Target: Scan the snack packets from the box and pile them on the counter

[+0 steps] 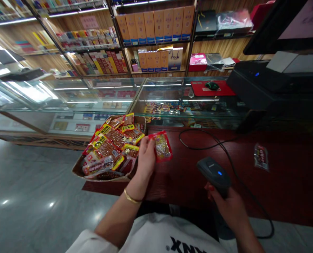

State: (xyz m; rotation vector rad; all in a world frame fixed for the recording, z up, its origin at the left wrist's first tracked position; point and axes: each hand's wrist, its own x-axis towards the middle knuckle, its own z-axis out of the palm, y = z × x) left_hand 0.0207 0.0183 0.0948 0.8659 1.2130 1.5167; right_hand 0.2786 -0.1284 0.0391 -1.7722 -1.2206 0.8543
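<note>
Over counter [182, 179] | left hand [146, 154] pinches packet [162, 147], long axis running forward | right hand [230, 205] clasps scanner [213, 173], aimed forward-left

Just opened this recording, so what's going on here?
The person's left hand holds a red-edged snack packet beside a cardboard box heaped with packaged snacks. The right hand grips a barcode scanner, its blue light lit. A small wrapped packet lies apart on the dark red counter.
</note>
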